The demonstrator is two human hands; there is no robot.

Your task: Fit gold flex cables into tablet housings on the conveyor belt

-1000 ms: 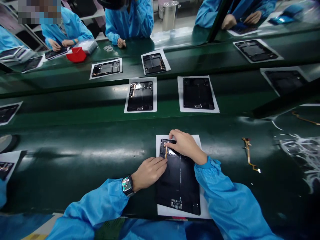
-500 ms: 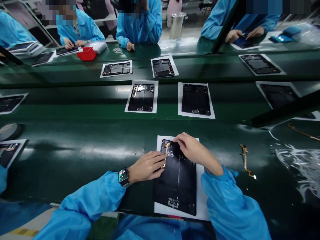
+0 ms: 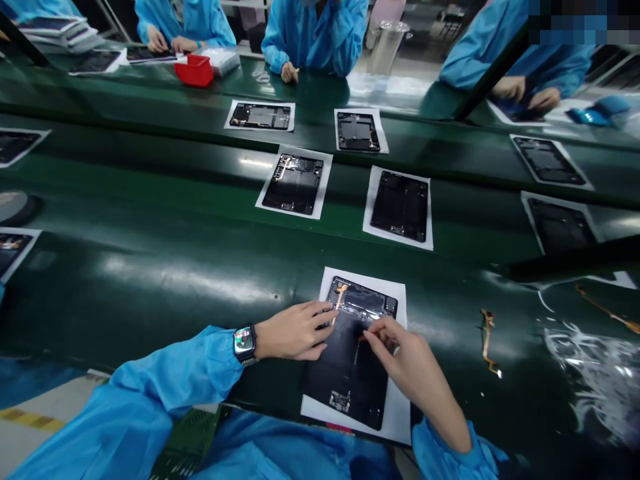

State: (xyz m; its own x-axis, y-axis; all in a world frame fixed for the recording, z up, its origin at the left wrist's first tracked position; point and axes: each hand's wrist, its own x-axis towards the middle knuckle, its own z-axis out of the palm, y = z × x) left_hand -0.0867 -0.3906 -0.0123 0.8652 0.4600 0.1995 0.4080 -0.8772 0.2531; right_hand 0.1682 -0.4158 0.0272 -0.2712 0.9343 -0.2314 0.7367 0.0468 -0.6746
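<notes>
A black tablet back panel (image 3: 345,373) lies on a white sheet (image 3: 395,413) on the green belt in front of me. An orange flex cable (image 3: 340,297) runs along its upper left. My left hand (image 3: 295,330), with a smartwatch on the wrist, rests on the panel's left edge, its fingers stretched flat beside the cable. My right hand (image 3: 407,357) hovers over the panel's middle, thumb and forefinger pinched on something small that I cannot make out.
Several more panels on white sheets (image 3: 400,207) lie on the belts beyond. A loose orange flex cable (image 3: 487,340) lies to the right. A red bin (image 3: 195,70) stands far left. People in blue coats work across the line.
My right hand has drawn back from the panel's top edge toward its middle, uncovering the top. My left hand stays on the left edge. My view has swung left.
</notes>
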